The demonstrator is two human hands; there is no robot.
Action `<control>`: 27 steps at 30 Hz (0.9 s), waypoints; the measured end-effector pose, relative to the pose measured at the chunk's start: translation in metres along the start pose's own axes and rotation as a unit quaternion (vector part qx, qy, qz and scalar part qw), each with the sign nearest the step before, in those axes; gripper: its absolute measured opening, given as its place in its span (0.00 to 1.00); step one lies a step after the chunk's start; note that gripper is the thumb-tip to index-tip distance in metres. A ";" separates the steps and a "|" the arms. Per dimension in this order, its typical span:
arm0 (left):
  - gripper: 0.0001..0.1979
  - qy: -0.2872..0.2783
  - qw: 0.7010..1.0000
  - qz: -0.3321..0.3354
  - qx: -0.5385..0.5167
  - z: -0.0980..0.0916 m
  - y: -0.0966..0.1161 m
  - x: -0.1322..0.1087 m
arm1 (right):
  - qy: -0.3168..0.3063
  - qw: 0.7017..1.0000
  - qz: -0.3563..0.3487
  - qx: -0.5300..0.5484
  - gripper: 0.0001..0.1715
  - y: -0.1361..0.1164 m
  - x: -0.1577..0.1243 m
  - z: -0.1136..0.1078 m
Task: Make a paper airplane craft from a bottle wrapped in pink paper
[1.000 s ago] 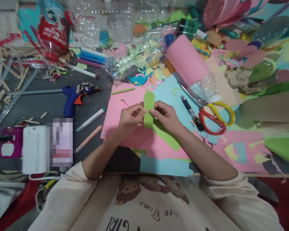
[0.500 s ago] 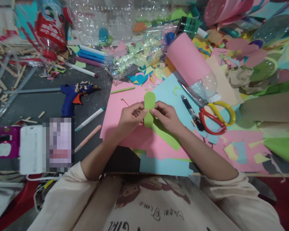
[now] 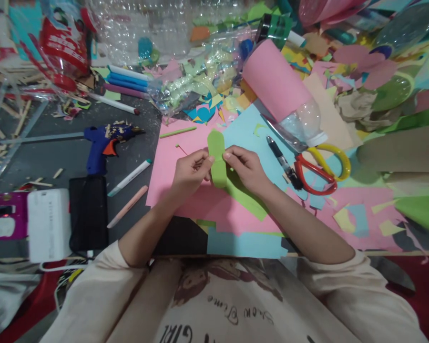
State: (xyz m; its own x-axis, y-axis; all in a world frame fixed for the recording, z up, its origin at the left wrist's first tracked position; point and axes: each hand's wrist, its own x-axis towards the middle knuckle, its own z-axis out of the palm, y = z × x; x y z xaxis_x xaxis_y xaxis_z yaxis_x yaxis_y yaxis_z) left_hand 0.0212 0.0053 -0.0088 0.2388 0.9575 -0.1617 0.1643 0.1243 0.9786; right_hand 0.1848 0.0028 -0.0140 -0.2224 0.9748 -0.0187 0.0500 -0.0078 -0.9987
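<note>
Between my two hands is a long green paper strip with rounded ends and a crease across its middle. My left hand pinches its left edge near the crease, thumb on top. On the opposite edge, my right hand pinches it at about the same height. Beneath them lie a pink paper sheet, a light blue sheet and a larger green paper piece. Right of my right hand are a black pen and scissors with red and yellow handles.
A blue glue gun and markers lie to the left, near a white power bank and a black phone. Behind the sheets are a pink-wrapped plastic bottle and paper scraps. Wooden sticks clutter the far left.
The green strip tilts slightly now, and its crease shows more plainly. My fingers have shifted a little along its edges. The whole view has drifted slightly; the phone's screen is now dark.
</note>
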 end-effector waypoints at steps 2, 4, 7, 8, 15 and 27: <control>0.16 0.005 1.000 0.003 -0.010 0.000 0.000 0.000 | 0.001 1.000 0.004 -0.002 0.29 0.000 0.000 0.000; 0.15 0.006 1.000 0.004 -0.011 0.000 0.000 0.001 | -0.004 1.000 0.010 -0.010 0.29 0.001 0.001 0.001; 0.14 0.006 1.000 0.000 -0.010 0.001 0.001 0.001 | -0.008 1.000 0.014 -0.017 0.27 0.003 0.001 0.001; 0.13 0.007 1.000 -0.002 -0.011 0.001 0.002 0.001 | -0.008 1.000 0.015 -0.016 0.26 0.004 0.002 0.001; 0.12 0.012 1.000 -0.018 -0.019 0.004 -0.007 0.000 | -0.019 1.000 0.007 -0.014 0.26 0.003 0.002 0.000; 0.21 0.133 0.934 0.128 0.305 -0.085 0.038 -0.055 | 0.038 0.999 0.013 0.031 0.29 0.006 0.003 -0.003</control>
State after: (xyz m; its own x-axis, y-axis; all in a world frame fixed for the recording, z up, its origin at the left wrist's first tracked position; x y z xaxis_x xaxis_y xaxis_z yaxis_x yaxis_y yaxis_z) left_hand -0.0669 -0.0206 0.0483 0.1114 0.9766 0.1839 0.6684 -0.2106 0.7134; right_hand 0.1879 0.0060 -0.0202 -0.1469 0.9882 -0.0443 -0.0060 -0.0457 -0.9989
